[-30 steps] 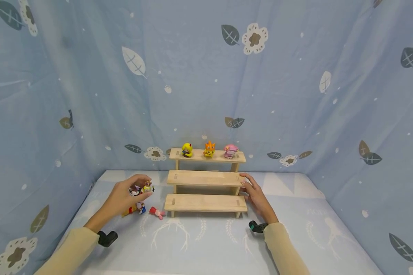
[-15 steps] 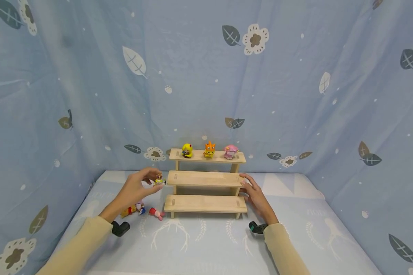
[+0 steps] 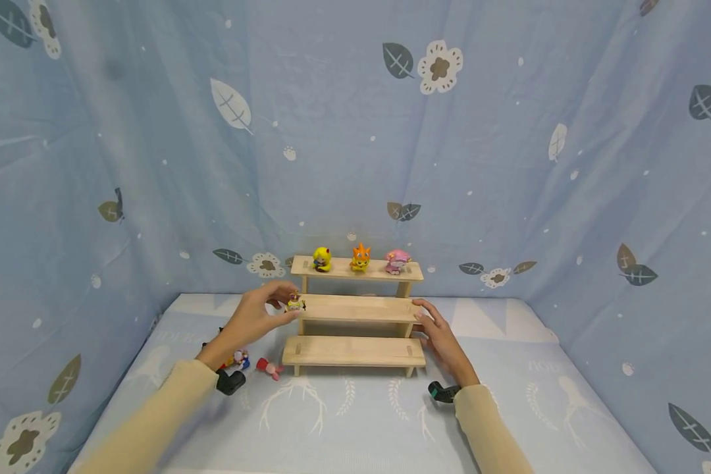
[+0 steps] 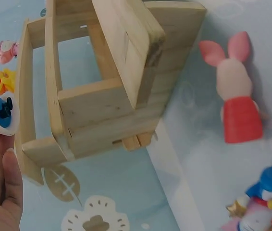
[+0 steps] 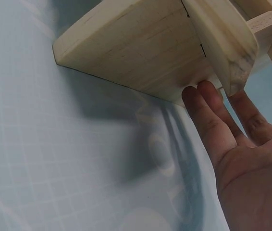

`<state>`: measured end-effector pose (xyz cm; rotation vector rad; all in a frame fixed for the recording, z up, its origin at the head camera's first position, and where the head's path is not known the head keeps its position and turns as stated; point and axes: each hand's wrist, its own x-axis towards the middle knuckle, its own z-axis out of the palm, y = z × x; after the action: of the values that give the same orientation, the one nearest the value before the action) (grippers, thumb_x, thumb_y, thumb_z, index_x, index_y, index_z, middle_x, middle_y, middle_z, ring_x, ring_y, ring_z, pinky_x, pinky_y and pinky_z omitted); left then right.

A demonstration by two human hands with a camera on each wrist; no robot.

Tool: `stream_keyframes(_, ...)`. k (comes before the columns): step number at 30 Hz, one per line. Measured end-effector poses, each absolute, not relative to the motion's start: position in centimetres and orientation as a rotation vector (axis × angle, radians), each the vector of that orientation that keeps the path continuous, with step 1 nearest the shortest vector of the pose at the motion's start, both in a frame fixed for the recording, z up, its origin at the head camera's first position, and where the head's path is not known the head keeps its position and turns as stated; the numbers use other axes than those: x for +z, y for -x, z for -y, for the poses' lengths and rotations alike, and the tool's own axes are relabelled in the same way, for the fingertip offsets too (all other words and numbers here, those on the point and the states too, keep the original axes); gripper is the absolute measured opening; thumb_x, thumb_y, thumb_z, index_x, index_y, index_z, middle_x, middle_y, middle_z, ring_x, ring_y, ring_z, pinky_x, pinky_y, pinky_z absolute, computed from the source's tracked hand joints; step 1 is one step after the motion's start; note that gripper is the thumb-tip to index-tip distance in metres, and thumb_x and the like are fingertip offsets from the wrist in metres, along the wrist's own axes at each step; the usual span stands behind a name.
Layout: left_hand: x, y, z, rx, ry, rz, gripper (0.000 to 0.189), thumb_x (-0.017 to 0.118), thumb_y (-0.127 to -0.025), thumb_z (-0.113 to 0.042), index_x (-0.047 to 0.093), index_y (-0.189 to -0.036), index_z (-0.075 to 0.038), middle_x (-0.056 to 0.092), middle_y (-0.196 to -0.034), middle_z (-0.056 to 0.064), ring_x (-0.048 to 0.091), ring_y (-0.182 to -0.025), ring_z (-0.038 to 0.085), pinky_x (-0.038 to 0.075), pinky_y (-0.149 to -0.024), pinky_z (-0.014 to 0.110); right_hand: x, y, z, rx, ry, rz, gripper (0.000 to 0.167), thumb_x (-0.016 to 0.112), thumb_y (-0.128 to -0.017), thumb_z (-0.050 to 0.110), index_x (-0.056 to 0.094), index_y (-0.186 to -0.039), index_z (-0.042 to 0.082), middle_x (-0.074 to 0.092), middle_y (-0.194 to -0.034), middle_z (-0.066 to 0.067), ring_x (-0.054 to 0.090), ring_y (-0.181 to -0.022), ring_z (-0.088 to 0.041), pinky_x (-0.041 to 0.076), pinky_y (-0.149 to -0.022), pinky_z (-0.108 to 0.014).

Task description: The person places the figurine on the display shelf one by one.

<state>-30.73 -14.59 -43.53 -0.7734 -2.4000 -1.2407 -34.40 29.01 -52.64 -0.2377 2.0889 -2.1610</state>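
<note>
My left hand (image 3: 253,319) pinches a small crowned figurine (image 3: 295,303) at the left end of the middle tier of a wooden three-step stand (image 3: 355,349). Close up in the left wrist view, that figurine shows a blue back with red and a white border; whether it touches the tier I cannot tell. At the stand's other end, my right hand (image 3: 444,339) rests against the middle tier's right end. The right wrist view shows its nearly straight fingers (image 5: 208,118) against the side panel. A yellow-haired figurine (image 3: 322,259), an orange-spiked one (image 3: 361,258) and a pink one (image 3: 397,261) occupy the top tier.
A pink pig figurine in red (image 4: 241,115) lies on the cloth left of the stand. Beside it are more figurines (image 3: 241,359), partly hidden behind my left wrist. Patterned blue curtains (image 3: 355,131) enclose the back and sides.
My left hand has carried the crowned figurine rightward and slightly up, from above the loose figurines to the middle tier's left end. My right hand has stayed in place.
</note>
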Motion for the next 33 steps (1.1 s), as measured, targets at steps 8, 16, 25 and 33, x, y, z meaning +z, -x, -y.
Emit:
stream_keyframes(8, -43.6, 31.4, 13.3, -1.264, 0.8, 2.358, 0.045, 0.087, -0.085, -0.019, 0.067, -0.125, -0.015, 0.073, -0.107, -0.003, 0.069, -0.094, 0.013, 0.058, -0.078, 0.032, -52.6, 34.4, -29.0, -2.161, 0.238, -2.092, 0.051, 0.057, -0.106, 0.042, 0.042, -0.153, 0.027, 0.043, -0.152, -0.02, 0.048, -0.131, -0.048, 0.051, -0.1, -0.051)
stream_keyframes(16, -43.4, 31.6, 11.8, -1.332, 0.855, 2.318, 0.041, 0.086, -0.086, -0.017, 0.067, -0.123, -0.016, 0.073, -0.106, -0.003, 0.07, -0.093, 0.014, 0.059, -0.079, 0.043, -52.6, 34.2, -29.0, -2.152, 0.25, -2.096, 0.051, 0.054, -0.107, 0.042, 0.04, -0.154, 0.026, 0.04, -0.154, -0.02, 0.047, -0.133, -0.049, 0.051, -0.101, -0.052)
stream_keyframes(25, -43.3, 31.9, 10.0, -1.389, 0.869, 2.316, 0.039, 0.085, -0.087, -0.021, 0.068, -0.122, -0.019, 0.073, -0.107, -0.005, 0.069, -0.095, 0.014, 0.057, -0.078, 0.039, -52.6, 34.2, -28.9, -2.148, 0.233, -2.106, 0.052, 0.055, -0.107, 0.042, 0.041, -0.154, 0.026, 0.038, -0.155, -0.019, 0.047, -0.132, -0.048, 0.05, -0.101, -0.051)
stream_keyframes(33, -43.2, 32.2, 8.6, -1.377, 0.894, 2.304, 0.04, 0.085, -0.088, -0.023, 0.068, -0.124, -0.019, 0.073, -0.107, -0.007, 0.069, -0.095, 0.012, 0.055, -0.078, 0.038, -52.7, 34.3, -29.0, -2.149, 0.235, -2.109, 0.051, 0.055, -0.107, 0.043, 0.041, -0.153, 0.026, 0.04, -0.153, -0.019, 0.052, -0.129, -0.043, 0.049, -0.103, -0.054)
